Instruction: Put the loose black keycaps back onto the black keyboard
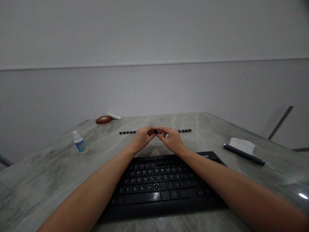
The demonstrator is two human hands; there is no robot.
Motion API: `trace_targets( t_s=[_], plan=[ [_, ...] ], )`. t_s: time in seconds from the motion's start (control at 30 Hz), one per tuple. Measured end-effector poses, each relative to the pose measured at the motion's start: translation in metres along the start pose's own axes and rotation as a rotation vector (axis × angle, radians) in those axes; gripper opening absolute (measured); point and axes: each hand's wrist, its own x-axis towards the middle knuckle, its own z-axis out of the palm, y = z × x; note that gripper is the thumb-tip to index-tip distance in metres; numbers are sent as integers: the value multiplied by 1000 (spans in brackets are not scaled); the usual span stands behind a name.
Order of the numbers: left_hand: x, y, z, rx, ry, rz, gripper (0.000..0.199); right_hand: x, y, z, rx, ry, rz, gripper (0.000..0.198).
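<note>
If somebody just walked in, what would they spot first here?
Probably the big black keyboard, on the near side of the gray table. Just beyond it, the left hand and right hand hold a small black piece between them. A row of black pieces shows on both sides of the hands; a white bottle stands further left.

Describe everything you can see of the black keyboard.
The keyboard is black and looks like plastic, with rows of dark keys that catch light spots and a long, shiny space bar near its front edge. A plain strip runs along that edge, and a small pale mark sits towards its far right corner. It lies flat on the grey marbled tabletop. The left forearm and right forearm cover parts of its sides; whether they touch it cannot be told.
</note>
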Motion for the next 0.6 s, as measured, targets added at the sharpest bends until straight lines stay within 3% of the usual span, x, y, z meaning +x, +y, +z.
trace_targets(
  t_s=[0.43, 0.6],
  plan=[
    [0, 7, 1, -208, -34, -106, 16, 2, -7, -15, -333, -56, -100, 14],
    [-2, 1, 2, -375, -216, -207, 36, -11, -18, -28, -224, -117, -41, 14]
  ],
)
